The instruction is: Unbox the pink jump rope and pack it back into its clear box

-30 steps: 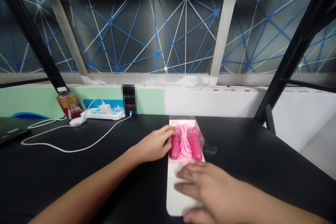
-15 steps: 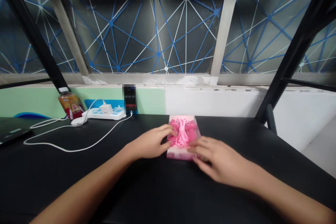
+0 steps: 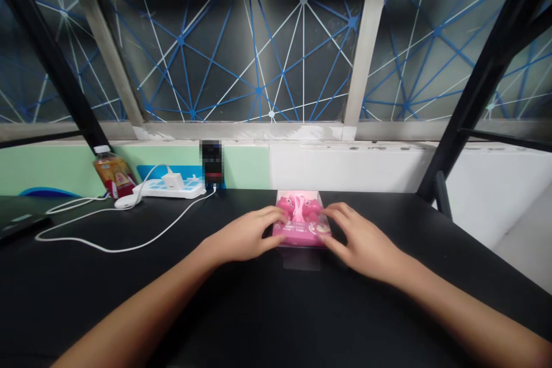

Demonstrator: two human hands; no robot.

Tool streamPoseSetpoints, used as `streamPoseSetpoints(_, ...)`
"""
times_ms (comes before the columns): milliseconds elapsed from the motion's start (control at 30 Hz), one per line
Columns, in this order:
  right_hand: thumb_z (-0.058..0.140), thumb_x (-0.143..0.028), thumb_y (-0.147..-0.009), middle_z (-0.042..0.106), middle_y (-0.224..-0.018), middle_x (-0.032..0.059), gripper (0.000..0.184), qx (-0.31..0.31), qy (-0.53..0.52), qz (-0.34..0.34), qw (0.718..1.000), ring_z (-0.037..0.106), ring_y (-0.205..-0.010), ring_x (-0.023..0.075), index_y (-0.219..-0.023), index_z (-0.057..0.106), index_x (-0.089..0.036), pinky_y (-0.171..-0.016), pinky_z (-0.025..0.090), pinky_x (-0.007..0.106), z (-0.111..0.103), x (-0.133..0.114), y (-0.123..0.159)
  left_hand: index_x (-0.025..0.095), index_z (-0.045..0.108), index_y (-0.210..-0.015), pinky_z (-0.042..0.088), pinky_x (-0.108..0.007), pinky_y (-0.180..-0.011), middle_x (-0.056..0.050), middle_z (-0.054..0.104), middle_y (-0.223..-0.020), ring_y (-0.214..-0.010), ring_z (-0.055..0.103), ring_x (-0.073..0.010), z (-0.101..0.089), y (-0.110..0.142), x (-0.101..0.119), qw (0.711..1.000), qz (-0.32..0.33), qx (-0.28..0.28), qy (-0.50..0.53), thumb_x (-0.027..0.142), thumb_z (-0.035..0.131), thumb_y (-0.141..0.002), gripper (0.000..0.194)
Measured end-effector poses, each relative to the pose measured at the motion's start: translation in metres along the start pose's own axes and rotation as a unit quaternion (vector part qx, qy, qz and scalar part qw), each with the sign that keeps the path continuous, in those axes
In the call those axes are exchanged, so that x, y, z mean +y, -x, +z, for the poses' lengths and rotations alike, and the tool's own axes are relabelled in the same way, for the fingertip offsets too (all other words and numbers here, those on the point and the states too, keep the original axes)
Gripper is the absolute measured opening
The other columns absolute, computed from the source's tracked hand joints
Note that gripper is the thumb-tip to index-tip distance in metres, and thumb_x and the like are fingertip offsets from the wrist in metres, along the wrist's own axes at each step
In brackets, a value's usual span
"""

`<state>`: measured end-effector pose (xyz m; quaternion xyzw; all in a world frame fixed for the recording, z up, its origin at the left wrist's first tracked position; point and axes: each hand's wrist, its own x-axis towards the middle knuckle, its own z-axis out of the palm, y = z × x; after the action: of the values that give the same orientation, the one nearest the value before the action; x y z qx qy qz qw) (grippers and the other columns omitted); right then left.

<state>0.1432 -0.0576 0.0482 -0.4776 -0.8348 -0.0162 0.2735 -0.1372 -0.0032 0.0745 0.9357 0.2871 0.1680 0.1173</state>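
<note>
Box [image 3: 302,234] lies on the black table [image 3: 241,310], right of the middle, toward the far edge and close to the wall [image 3: 345,167]. Its near part is a deep pink printed panel; the print is too small to read. Beyond the panel, two pink handles [image 3: 313,211] show side by side, with a bundle of lighter pink cord [image 3: 298,210] between them.

Left hand [image 3: 245,236]: at the box's left side, thumb spread from the fingers, thumb tip at the near left corner, fingertips farther along the same side. Right hand [image 3: 366,241]: mirrors this on the right side, thumb and fingers likewise apart, thumb tip by the near right corner. The box sits between the two hands; cannot tell how firmly either presses. A faint pale patch [image 3: 302,260] shows just on the near side of the box; cannot tell whether it is clear plastic or a reflection.

Far left: a bottle [image 3: 114,175] with a white cap, tilted; right of it, a white power strip [image 3: 150,188] with a charger [image 3: 172,180] plugged in. A white cable [image 3: 112,250] loops across the table, left of the left hand.
</note>
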Motion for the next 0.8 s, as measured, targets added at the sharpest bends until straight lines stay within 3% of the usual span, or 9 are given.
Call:
streamPoseSetpoints(167,0.061,-0.035,-0.089,0.065,-0.101,0.0083,0.039,-0.06,-0.036,0.022,0.997,0.064,-0.084,0.023,-0.125,0.056,-0.022,-0.074,0.053,0.039,-0.002,0.004,0.001,0.027,0.055,-0.126,0.046,-0.033,-0.096,-0.004,0.055,-0.133,-0.112,0.059,-0.0213,0.002,0.001,-0.001,0.999,-0.035,0.017,-0.02,0.028,0.059,-0.089,0.037)
streamPoseSetpoints(267,0.06,-0.03,-0.089,0.066,-0.084,0.0035,0.03,-0.063,-0.116,0.059,0.989,0.062,-0.068,0.0181,-0.117,0.059,-0.021,-0.064,0.05,0.033,0.006,0.009,0.0,0.025,0.06,-0.114,0.048,-0.031,-0.083,-0.005,0.056,-0.123,-0.091,0.063,-0.0183,0.003,0.0,0.001,0.997,-0.069,0.024,-0.038,0.03,0.058,-0.088,0.027)
streamPoseSetpoints(467,0.053,-0.026,-0.092,0.066,-0.071,0.0001,0.028,-0.092,-0.19,0.089,0.973,0.062,-0.06,0.0165,-0.119,0.055,-0.019,-0.057,0.047,0.029,0.006,0.007,0.0,0.022,0.059,-0.112,0.043,-0.025,-0.062,0.002,0.062,-0.07,-0.065,0.061,-0.0159,0.001,-0.003,0.002,0.993,-0.11,-0.022,0.021,0.028,0.049,-0.093,0.023)
streamPoseSetpoints(533,0.048,-0.025,-0.094,0.066,-0.071,-0.0003,0.034,-0.123,-0.215,0.084,0.965,0.061,-0.057,0.0158,-0.127,0.05,-0.018,-0.054,0.047,0.028,0.001,0.005,0.0,0.021,0.056,-0.117,0.043,-0.024,-0.06,0.003,0.063,-0.064,-0.06,0.061,-0.0147,-0.003,-0.002,0.0,0.99,-0.114,-0.048,0.069,0.026,0.047,-0.093,0.026)
streamPoseSetpoints(633,0.046,-0.019,-0.092,0.069,-0.08,0.0006,0.044,-0.164,-0.265,0.063,0.948,0.065,-0.062,0.0157,-0.136,0.041,-0.02,-0.057,0.051,0.028,-0.005,0.006,0.001,0.02,0.054,-0.121,0.045,-0.023,-0.062,0.003,0.068,-0.072,-0.062,0.064,-0.014,-0.007,0.001,-0.006,0.987,-0.09,-0.074,0.108,0.021,0.054,-0.086,0.035)
streamPoseSetpoints(700,0.049,-0.02,-0.091,0.07,-0.081,0.0007,0.045,-0.162,-0.248,0.05,0.954,0.066,-0.066,0.0163,-0.135,0.043,-0.02,-0.06,0.052,0.029,-0.004,0.008,0.001,0.02,0.054,-0.12,0.045,-0.022,-0.062,0.002,0.069,-0.075,-0.064,0.064,-0.0139,-0.007,0.001,-0.008,0.988,-0.08,-0.076,0.109,0.021,0.056,-0.085,0.035)
streamPoseSetpoints(800,0.056,-0.026,-0.089,0.067,-0.075,0.0,0.035,-0.104,-0.134,0.045,0.985,0.064,-0.064,0.0176,-0.123,0.054,-0.021,-0.059,0.05,0.03,0.001,0.011,0.0,0.02,0.057,-0.113,0.042,-0.023,-0.059,0.003,0.065,-0.068,-0.06,0.06,-0.0138,-0.001,-0.001,-0.008,0.994,-0.08,-0.041,0.068,0.025,0.054,-0.09,0.024)
